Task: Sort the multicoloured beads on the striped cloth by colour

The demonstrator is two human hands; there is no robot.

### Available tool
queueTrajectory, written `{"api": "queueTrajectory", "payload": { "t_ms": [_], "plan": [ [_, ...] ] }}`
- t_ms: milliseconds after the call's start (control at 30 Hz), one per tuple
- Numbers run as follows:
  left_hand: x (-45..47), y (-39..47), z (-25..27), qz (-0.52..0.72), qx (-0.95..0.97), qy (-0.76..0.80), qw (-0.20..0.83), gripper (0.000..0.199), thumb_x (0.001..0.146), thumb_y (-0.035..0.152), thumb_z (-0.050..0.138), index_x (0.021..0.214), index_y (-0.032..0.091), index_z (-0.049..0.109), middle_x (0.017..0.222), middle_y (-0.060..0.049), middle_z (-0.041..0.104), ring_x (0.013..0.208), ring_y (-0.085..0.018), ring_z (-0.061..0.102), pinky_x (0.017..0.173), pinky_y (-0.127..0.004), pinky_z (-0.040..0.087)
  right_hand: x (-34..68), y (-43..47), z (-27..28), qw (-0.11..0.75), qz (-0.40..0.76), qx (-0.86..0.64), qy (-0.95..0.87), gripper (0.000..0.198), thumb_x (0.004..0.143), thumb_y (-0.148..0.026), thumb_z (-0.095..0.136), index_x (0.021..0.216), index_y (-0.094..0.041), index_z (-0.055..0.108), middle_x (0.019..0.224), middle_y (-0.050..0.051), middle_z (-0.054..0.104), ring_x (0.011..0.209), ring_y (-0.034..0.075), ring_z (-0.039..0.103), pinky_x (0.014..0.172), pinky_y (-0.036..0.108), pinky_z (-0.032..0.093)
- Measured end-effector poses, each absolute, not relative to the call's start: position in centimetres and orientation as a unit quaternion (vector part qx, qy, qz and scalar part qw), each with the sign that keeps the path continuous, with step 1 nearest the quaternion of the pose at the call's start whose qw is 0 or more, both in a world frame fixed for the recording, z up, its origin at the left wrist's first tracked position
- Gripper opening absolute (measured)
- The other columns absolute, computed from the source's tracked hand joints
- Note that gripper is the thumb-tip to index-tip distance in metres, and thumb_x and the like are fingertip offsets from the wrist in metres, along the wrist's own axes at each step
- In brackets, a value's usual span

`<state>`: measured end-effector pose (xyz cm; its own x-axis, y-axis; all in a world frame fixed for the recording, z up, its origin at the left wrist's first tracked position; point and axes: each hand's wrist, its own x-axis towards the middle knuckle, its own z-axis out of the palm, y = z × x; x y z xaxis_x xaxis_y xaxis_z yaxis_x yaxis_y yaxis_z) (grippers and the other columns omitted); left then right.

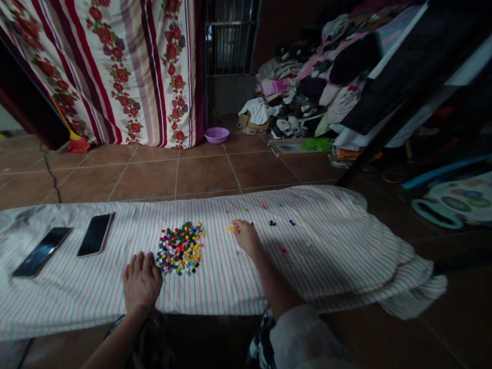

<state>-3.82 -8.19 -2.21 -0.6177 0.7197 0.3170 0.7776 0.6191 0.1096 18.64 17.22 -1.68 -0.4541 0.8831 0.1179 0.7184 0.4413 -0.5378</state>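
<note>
The head camera faces forward and down, close above the striped cloth point(331, 257), toward the curtain point(141, 61).

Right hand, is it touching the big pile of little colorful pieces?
Apart. The head view shows a strip of striped cloth between the right hand and the pile.

Home, by look of it: flower-striped curtain point(136, 67) hangs to tiled floor point(205, 174); purple basin point(217, 135) at its right foot, barred opening point(232, 43) just right of it, big heap of clothes point(310, 82) farther right, striped cloth point(221, 285) spread in front of it.
</note>
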Motion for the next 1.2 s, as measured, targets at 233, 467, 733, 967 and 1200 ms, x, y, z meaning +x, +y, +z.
{"api": "queueTrajectory", "payload": {
  "t_ms": [233, 467, 733, 967, 1200],
  "plan": [
    [-3.7, -8.1, -1.9, -0.11, -0.418, -0.895, 0.113, 0.047, 0.094, 0.028, 0.035, 0.13, 0.012, 0.061, 0.14, -0.019, 0.059, 0.135, -0.031, 0.048, 0.113, -0.049, 0.034, 18.9, 17.0, -1.2, 0.197, 0.202, -0.499, -0.82, 0.034, 0.087, -0.006, 0.052, 0.111, -0.021, 0.071, 0.109, 0.008, 0.073, 0.101, 0.018, 0.067, 0.089, 0.026, 0.047],
    [-3.6, -8.0, -1.6, -0.114, -0.414, -0.896, 0.109, 0.047, 0.094, 0.028, 0.035, 0.13, 0.013, 0.061, 0.14, -0.018, 0.059, 0.135, -0.031, 0.048, 0.113, -0.048, 0.035, 18.9, 15.8, 0.5, 0.225, 0.216, -0.502, -0.806, 0.014, 0.092, -0.027, 0.058, 0.095, -0.027, 0.072, 0.096, 0.001, 0.076, 0.087, 0.017, 0.068, 0.075, 0.025, 0.046],
    [-3.5, -8.0, -1.4, -0.153, -0.404, -0.898, 0.089, 0.047, 0.092, 0.028, 0.039, 0.131, 0.014, 0.06, 0.142, -0.018, 0.057, 0.136, -0.032, 0.047, 0.114, -0.05, 0.033, 16.1, 11.1, 1.4, 0.163, 0.237, -0.415, -0.863, 0.026, 0.093, -0.045, 0.06, 0.079, -0.025, 0.069, 0.07, -0.002, 0.07, 0.067, 0.014, 0.062, 0.059, 0.022, 0.035],
    [-3.7, -8.0, -1.7, -0.143, -0.405, -0.898, 0.093, 0.048, 0.093, 0.028, 0.036, 0.131, 0.013, 0.061, 0.142, -0.018, 0.057, 0.137, -0.032, 0.046, 0.114, -0.049, 0.031, 15.3, 10.4, -0.2, 0.141, 0.278, -0.265, -0.912, 0.017, 0.096, -0.029, 0.056, 0.088, -0.021, 0.07, 0.085, 0.001, 0.069, 0.08, 0.013, 0.062, 0.072, 0.022, 0.042],
    [-3.6, -8.0, -1.6, -0.144, -0.404, -0.899, 0.09, 0.047, 0.091, 0.028, 0.038, 0.132, 0.015, 0.06, 0.143, -0.016, 0.057, 0.137, -0.031, 0.045, 0.115, -0.049, 0.031, 14.8, 9.8, -0.9, 0.111, 0.282, -0.239, -0.923, 0.027, 0.09, -0.011, 0.055, 0.105, -0.025, 0.072, 0.105, 0.002, 0.065, 0.096, 0.015, 0.062, 0.087, 0.024, 0.047]
  ]
}}
